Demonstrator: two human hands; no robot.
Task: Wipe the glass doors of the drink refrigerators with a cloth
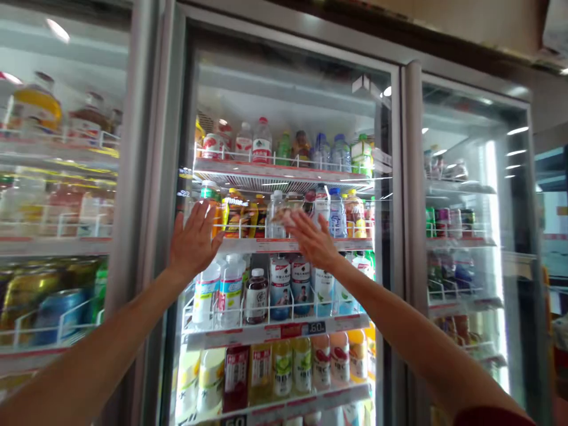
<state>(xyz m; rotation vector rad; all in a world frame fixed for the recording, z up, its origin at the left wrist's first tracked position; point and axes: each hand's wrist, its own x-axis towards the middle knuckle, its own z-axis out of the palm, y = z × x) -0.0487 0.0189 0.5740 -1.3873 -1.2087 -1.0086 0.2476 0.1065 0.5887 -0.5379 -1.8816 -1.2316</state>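
Note:
My left hand [194, 239] is raised at the left part of the middle glass door [284, 77], palm forward, fingers stretched upward and thumb apart. It holds nothing I can see. Toward the door's middle, my right hand [314, 239] reaches out with extended fingers pointing up and left, slightly blurred. A pale smeared patch [280, 214] shows beyond its fingertips; whether it is a reflection or a thin cloth I cannot make out. Behind the glass, drink bottles [239, 213] line the shelf at hand height. Whether either palm touches the glass is unclear.
The middle cooler holds several shelves of bottles, with a price strip [288, 332] below the hands. Metal door frames [153, 177] stand left of the middle door. A left cooler door [66, 35] and a right cooler door [470, 136] flank it, with drinks inside.

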